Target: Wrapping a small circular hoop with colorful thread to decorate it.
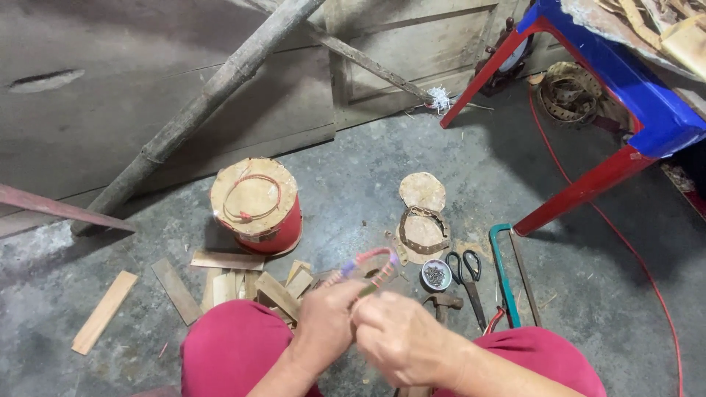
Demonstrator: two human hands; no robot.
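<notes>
Both knees in red cloth frame my left hand [323, 327] and right hand [401, 338], each pinched shut on a thin wrapped ring [368, 266] held above the floor. It looks light, springy; I'd grip its sides.

Bare floor [353, 184] lies open between red drum [257, 206] and scissors [468, 276]; wood strips [243, 283] crowd the near left; saw [507, 276] blocks right.
</notes>
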